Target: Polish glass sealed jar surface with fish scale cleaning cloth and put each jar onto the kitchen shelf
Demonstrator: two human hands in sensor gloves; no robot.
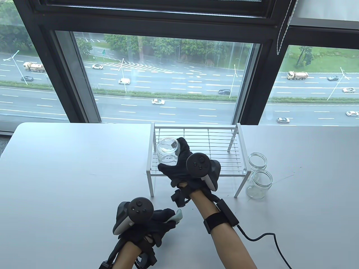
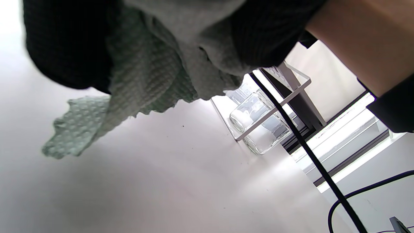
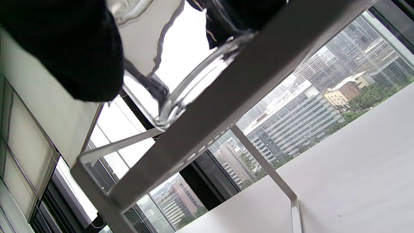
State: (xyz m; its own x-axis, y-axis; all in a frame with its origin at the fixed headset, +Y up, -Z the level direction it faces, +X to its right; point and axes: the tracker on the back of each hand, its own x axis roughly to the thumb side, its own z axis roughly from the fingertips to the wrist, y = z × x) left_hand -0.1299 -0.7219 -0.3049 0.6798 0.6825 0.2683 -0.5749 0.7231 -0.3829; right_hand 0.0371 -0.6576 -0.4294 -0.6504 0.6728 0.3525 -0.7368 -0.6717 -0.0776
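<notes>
My right hand (image 1: 179, 159) grips a clear glass jar (image 1: 167, 150) at the front left of the white wire kitchen shelf (image 1: 213, 134). In the right wrist view the jar (image 3: 168, 64) sits just above the shelf's front bar (image 3: 226, 106), with black gloved fingers (image 3: 64, 48) round it. My left hand (image 1: 151, 224) hovers over the table nearer me, clutching a bunched pale green fish scale cloth (image 1: 176, 216). The cloth (image 2: 129, 84) hangs from the glove in the left wrist view. Two more open glass jars (image 1: 257, 161) (image 1: 259, 185) stand on the table right of the shelf.
The white table (image 1: 70, 173) runs to a large window at its far edge. A black cable (image 1: 269, 238) trails from my right wrist strap over the table toward the lower right. The shelf's legs (image 1: 150, 179) stand on the table.
</notes>
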